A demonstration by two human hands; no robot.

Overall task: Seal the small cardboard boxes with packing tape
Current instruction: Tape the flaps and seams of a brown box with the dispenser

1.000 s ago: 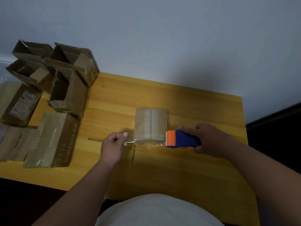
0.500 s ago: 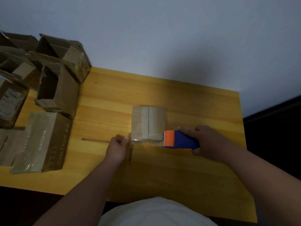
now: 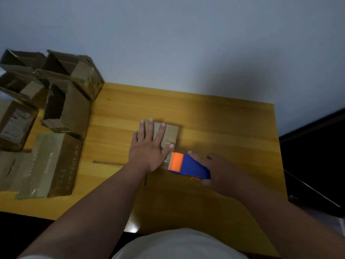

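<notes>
The box (image 3: 169, 134) lies mid-surface, flaps closed. The left hand (image 3: 149, 148) presses flat on it, fingers straight and spread, reaching its far edge. Just beside its near right corner, the right hand (image 3: 217, 171) grips the dispenser (image 3: 188, 166), orange end toward the box. The surface (image 3: 224, 128) is bare to the right and front edges. At the left edge stand about six more boxes (image 3: 54, 161), several open, one taped shut.
</notes>
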